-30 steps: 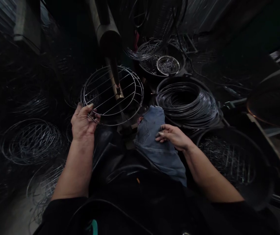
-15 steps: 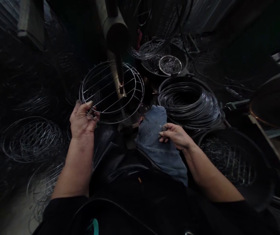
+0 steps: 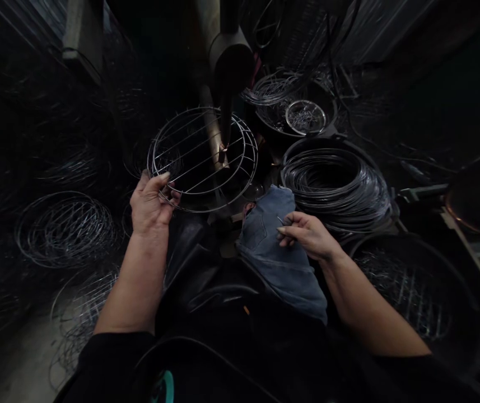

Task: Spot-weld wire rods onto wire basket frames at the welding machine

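Observation:
My left hand (image 3: 150, 204) grips the near left rim of a round wire rack (image 3: 203, 159) with parallel cross wires, held flat under the tip of a welding electrode (image 3: 223, 152). My right hand (image 3: 306, 234) rests on a blue denim cloth (image 3: 279, 254) over my lap, its fingers pinched on a short thin wire piece (image 3: 280, 220).
A tub of coiled wire rings (image 3: 337, 187) stands right of the rack. Behind it a dark basin (image 3: 296, 112) holds small wire pieces and a little ring. A black tub (image 3: 411, 291) of short wires sits at right. Finished wire racks (image 3: 65, 229) lie piled at left.
My right hand's fingers have curled into a pinch and lifted a short wire off the denim. The left hand keeps its grip on the rack; the view has shifted slightly.

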`<state>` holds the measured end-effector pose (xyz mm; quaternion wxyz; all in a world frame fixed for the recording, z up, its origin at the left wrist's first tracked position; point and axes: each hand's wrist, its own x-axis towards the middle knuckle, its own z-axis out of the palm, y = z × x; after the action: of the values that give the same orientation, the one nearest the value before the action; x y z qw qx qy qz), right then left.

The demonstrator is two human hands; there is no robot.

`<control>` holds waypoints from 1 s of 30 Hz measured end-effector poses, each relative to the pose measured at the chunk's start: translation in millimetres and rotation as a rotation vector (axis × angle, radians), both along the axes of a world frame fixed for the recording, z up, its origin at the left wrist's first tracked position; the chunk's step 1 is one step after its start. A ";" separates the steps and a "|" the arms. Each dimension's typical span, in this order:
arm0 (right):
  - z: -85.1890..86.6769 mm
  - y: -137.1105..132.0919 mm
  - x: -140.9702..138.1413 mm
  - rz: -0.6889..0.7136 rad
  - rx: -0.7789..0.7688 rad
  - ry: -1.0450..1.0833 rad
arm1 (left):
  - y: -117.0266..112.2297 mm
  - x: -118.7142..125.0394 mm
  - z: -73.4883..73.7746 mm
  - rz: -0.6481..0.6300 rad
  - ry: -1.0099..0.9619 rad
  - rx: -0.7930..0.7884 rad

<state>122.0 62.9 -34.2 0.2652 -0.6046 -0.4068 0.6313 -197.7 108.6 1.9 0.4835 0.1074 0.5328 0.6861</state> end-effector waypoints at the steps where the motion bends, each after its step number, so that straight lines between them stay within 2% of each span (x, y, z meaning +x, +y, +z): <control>1: 1.6 1.7 -0.9 0.004 0.010 -0.012 | 0.2 0.1 0.0 -0.004 0.000 0.005; 4: 13.2 10.9 -8.2 0.036 0.099 -0.036 | 0.5 1.3 1.2 -0.012 -0.005 0.006; 8: 41.4 30.7 -29.9 0.150 0.353 0.003 | -0.1 4.0 4.9 -0.009 -0.010 0.000; 11: 57.6 45.6 -51.3 0.168 0.497 -0.012 | -0.2 5.3 7.2 0.006 -0.016 -0.006; 14: 62.0 55.6 -72.1 0.156 0.625 -0.119 | 1.4 5.4 8.3 0.015 -0.017 0.003; 18: 59.3 58.5 -94.9 0.111 0.811 -0.270 | 4.9 3.7 7.2 0.049 -0.022 -0.002; 22: 55.7 57.1 -110.4 0.072 0.822 -0.254 | 6.8 1.3 5.8 0.053 -0.020 -0.005; 27: 47.1 59.2 -122.3 -0.053 0.601 0.038 | 9.2 -1.2 8.4 0.035 -0.028 0.007; 30: 39.5 60.8 -128.0 -0.143 0.529 0.164 | 13.1 -2.7 10.9 0.048 -0.035 0.000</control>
<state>-6.0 123.7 5.2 0.4896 -0.4884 -0.4912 0.5296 -200.4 121.7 12.8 0.4763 0.0826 0.5268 0.6991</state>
